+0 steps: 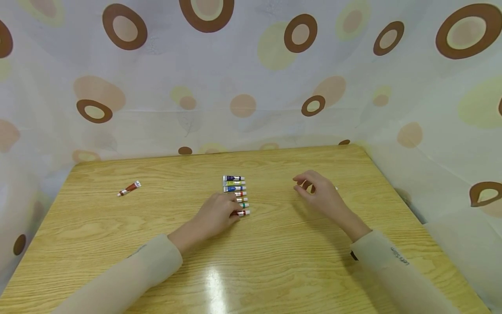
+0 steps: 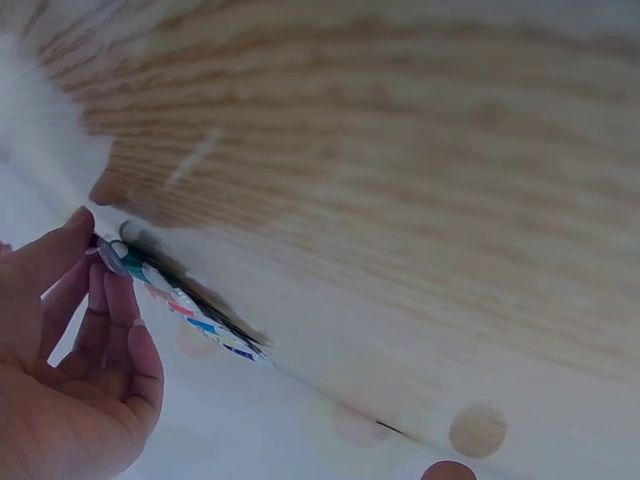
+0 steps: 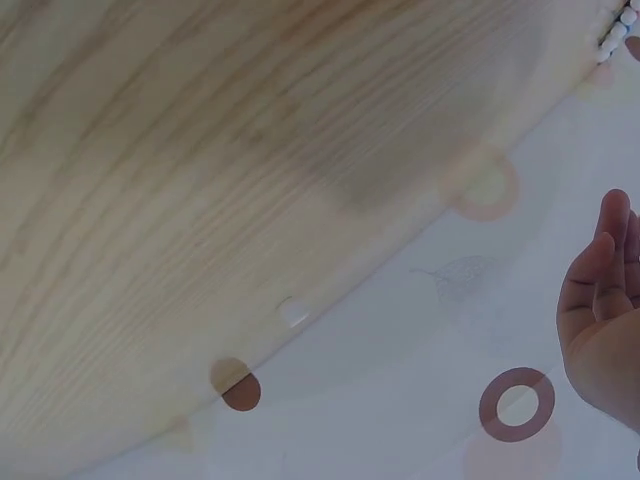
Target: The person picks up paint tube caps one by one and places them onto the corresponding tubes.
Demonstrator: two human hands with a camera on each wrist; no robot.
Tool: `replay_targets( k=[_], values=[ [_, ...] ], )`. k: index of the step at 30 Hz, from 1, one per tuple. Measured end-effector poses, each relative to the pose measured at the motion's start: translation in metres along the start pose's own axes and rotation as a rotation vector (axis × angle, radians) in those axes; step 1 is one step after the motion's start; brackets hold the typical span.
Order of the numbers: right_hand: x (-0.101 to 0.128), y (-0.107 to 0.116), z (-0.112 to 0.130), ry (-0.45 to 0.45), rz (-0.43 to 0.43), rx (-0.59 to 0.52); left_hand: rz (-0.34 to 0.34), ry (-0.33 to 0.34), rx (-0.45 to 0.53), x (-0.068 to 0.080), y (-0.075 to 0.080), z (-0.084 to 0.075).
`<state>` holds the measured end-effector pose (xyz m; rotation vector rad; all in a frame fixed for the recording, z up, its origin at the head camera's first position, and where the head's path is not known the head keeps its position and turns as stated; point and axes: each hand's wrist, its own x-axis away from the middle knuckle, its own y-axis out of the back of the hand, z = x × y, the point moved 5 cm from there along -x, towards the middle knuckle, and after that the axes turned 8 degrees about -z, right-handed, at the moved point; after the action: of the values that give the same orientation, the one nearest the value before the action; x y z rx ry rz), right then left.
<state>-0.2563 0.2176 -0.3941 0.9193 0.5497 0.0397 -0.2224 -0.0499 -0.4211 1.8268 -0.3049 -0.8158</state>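
Note:
A column of small paint tubes lies at the middle of the wooden table, caps to the right; a purple tube (image 1: pixel 234 178) is at the far end, then a yellow tube (image 1: pixel 236 183) and a blue tube (image 1: pixel 235 189). My left hand (image 1: pixel 215 214) pinches a dark red paint tube (image 1: pixel 244 213) at the column's near end and covers part of the tubes just beyond. Thumb and fingertips meet at the near end of the row in the left wrist view. My right hand (image 1: pixel 319 194), fingers loosely curled and holding nothing, hovers to the right of the column.
A single reddish-brown paint tube (image 1: pixel 128 189) lies apart at the table's left. Beyond the right hand is a small white object (image 1: pixel 336 188), mostly hidden in the head view. A patterned curtain (image 1: pixel 243 78) borders the table (image 1: pixel 274 270) at the back and sides.

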Motion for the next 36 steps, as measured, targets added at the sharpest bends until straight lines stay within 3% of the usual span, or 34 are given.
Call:
replay_targets(
  k=[12,22,29,36],
  values=[
    [0.002,0.025,-0.040,-0.043,-0.011,0.086,-0.047,-0.042,0.002,0.000,-0.002,0.000],
    [0.008,0.052,-0.070,-0.140,0.045,0.150,-0.098,-0.067,0.011,0.002,0.000,-0.002],
    [0.012,0.058,-0.094,-0.245,0.158,0.177,-0.088,-0.056,0.003,0.002,-0.002,0.000],
    [0.014,0.050,-0.106,-0.274,0.277,0.175,-0.049,-0.040,-0.001,0.002,-0.003,0.000]
  ],
)
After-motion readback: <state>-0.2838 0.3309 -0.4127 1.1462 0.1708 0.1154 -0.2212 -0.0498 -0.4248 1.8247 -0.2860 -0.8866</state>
